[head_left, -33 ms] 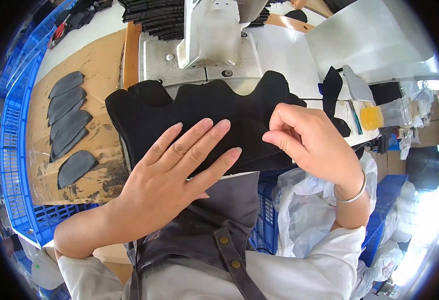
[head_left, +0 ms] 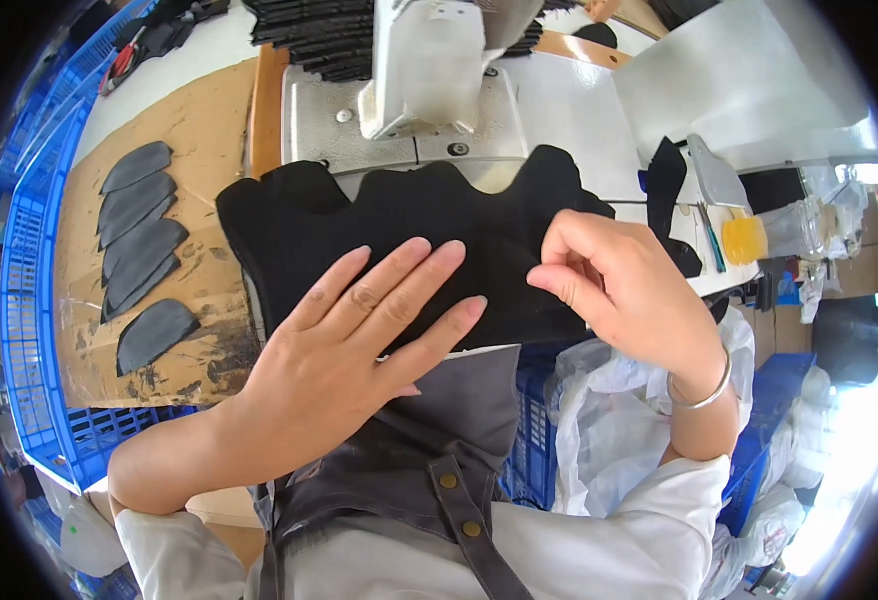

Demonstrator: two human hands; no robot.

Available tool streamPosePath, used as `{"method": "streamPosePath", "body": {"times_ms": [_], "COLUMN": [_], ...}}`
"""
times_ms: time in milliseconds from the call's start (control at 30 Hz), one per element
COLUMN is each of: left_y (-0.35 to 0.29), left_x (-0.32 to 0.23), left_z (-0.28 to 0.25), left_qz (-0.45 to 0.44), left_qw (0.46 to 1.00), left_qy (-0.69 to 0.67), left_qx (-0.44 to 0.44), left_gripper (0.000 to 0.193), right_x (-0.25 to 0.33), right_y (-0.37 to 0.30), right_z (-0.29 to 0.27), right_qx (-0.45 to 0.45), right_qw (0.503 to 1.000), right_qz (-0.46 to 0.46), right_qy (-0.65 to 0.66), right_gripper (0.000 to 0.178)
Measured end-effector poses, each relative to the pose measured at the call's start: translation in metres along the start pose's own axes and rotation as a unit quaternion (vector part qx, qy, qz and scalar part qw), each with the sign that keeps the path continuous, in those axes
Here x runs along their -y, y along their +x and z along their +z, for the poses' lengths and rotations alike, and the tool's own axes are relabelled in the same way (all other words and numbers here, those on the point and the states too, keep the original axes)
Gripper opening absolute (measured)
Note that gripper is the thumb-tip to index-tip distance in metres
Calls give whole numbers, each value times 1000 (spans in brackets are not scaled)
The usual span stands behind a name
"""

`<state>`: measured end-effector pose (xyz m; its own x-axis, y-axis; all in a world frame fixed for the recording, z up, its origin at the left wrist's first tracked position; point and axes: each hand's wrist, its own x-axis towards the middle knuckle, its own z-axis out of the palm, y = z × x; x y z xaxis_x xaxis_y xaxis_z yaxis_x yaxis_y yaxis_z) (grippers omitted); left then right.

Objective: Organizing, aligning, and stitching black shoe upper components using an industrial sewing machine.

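Black cut fabric pieces (head_left: 414,215) with a wavy far edge lie in front of me, apparently stacked, at the front of a white sewing machine (head_left: 424,75). Flat on the fabric rests my left hand (head_left: 359,325), its fingers stretched out and apart. My right hand (head_left: 624,285), with a silver bangle at the wrist, is over the fabric's right side. Its fingers curl in toward the thumb in a pinch. What lies between those fingertips, if anything, is hidden.
On the left, several dark curved pieces (head_left: 139,250) lie on a stained cardboard sheet (head_left: 204,170), beside a blue crate (head_left: 34,330). To the right are tweezers (head_left: 711,237), a container of yellow contents (head_left: 744,240) and a white plastic bag (head_left: 599,430). Black strips (head_left: 314,40) are piled behind.
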<state>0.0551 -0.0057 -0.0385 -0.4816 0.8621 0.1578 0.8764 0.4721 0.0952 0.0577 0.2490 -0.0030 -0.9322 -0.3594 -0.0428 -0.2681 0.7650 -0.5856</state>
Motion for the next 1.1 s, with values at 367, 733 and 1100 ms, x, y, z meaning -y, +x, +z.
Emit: {"method": "streamPosePath", "body": {"times_ms": [367, 733, 1100], "left_y": [10, 7, 6], "left_x": [5, -4, -13], "left_z": [8, 34, 28], "left_qz": [49, 8, -21], "left_qw": [991, 975, 970], "left_qy": [-17, -38, -64], "left_qx": [-120, -220, -234], "left_gripper": [68, 52, 94], "right_x": [11, 17, 18], "right_y": [-24, -25, -26], "right_z": [31, 59, 80], "right_qx": [-226, -318, -496], "right_qw": [957, 933, 861], "right_qz": [80, 85, 33], "right_qy": [-164, -144, 102], "right_gripper": [47, 30, 32]}}
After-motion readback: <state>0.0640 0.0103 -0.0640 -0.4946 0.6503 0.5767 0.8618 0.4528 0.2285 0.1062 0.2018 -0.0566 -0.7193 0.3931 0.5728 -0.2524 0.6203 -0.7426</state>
